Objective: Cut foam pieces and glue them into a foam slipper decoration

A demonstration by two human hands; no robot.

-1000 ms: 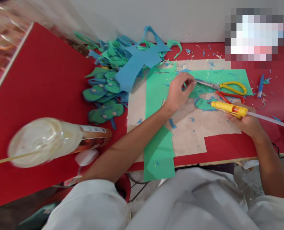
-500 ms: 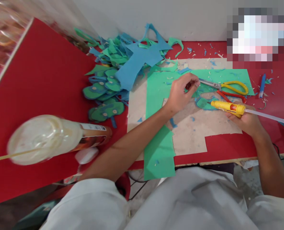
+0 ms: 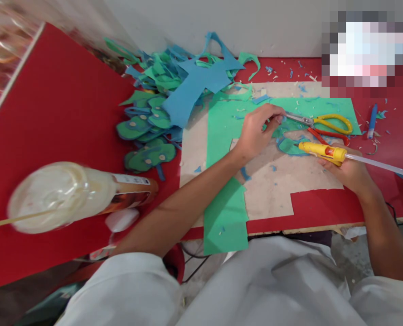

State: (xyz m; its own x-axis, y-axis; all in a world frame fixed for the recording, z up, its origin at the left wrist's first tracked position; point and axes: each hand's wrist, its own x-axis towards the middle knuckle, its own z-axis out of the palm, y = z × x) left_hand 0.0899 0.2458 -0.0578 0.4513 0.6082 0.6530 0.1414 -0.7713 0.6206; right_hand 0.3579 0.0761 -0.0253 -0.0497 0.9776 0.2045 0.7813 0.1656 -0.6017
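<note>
My right hand [image 3: 349, 170] grips a yellow glue gun [image 3: 323, 151] with a clear glue stick running out to the right. Its nozzle points left at a small green sandal-shaped cutout with a blue rim [image 3: 288, 146] lying on the brown board [image 3: 279, 190]. My left hand [image 3: 255, 131] hovers just left of that cutout, fingers pinched together close to the blade tip of the yellow-handled scissors [image 3: 318, 121]. What the fingers pinch is too small to make out. A large green foam sheet [image 3: 225, 213] lies under my left wrist.
A heap of blue and green foam scraps [image 3: 191, 77] and finished sandal cutouts [image 3: 147, 140] sits at the back left. Red-handled scissors [image 3: 327, 136] lie beside the yellow ones. A blue pen [image 3: 371, 120] lies right. A plastic cup with a straw [image 3: 65, 197] stands on the red table [image 3: 61, 104].
My left hand has shifted slightly right toward the scissors' tip and closed its fingers tighter. The glue gun has held nearly still.
</note>
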